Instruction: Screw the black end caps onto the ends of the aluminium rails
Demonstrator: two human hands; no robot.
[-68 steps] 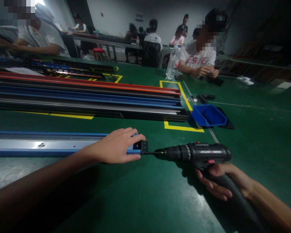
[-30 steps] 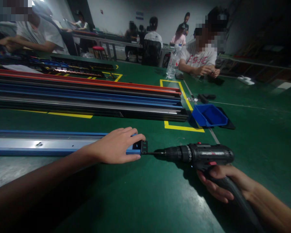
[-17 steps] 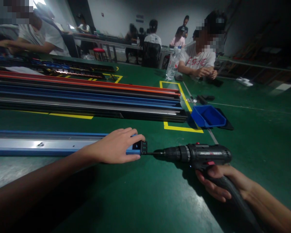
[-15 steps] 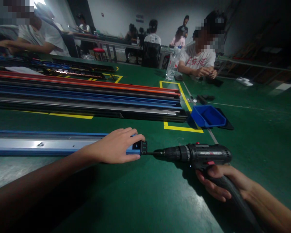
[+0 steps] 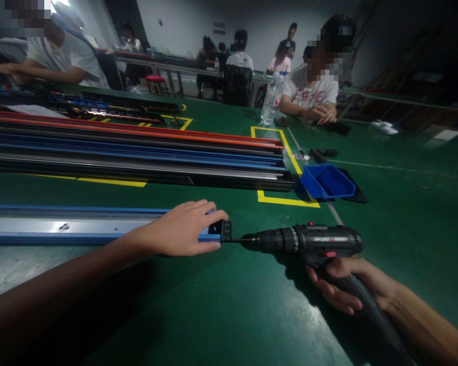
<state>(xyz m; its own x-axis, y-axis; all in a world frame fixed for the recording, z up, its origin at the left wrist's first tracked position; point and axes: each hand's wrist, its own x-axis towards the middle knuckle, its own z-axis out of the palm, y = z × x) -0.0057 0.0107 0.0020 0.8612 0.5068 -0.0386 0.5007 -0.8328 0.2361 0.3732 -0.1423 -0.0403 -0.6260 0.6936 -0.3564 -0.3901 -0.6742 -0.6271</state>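
Note:
A long blue-edged metal rail (image 5: 95,225) lies across the left of the green table. Its right end carries a small black slotted end cap (image 5: 226,231). My left hand (image 5: 183,230) is closed over that end, thumb on the near edge and fingers across the top and far side. My right hand (image 5: 339,284) grips a black cordless drill (image 5: 320,240) by its handle, with a finger near the red trigger. The drill lies level, and its long thin bit (image 5: 238,240) points left, its tip touching the end cap. Any screw at the tip is too small to make out.
Beyond the rail lie several long red, blue and black rails (image 5: 156,152). A blue bin (image 5: 328,182) rests at their right, near yellow tape (image 5: 290,203). A water bottle (image 5: 269,104) stands farther back, beside a seated person (image 5: 309,94). Other people sit behind.
Both hands, the rail and the drill stay nearly where they were; the drill has shifted very slightly left. Across the table, the seated person's hands have come closer together.

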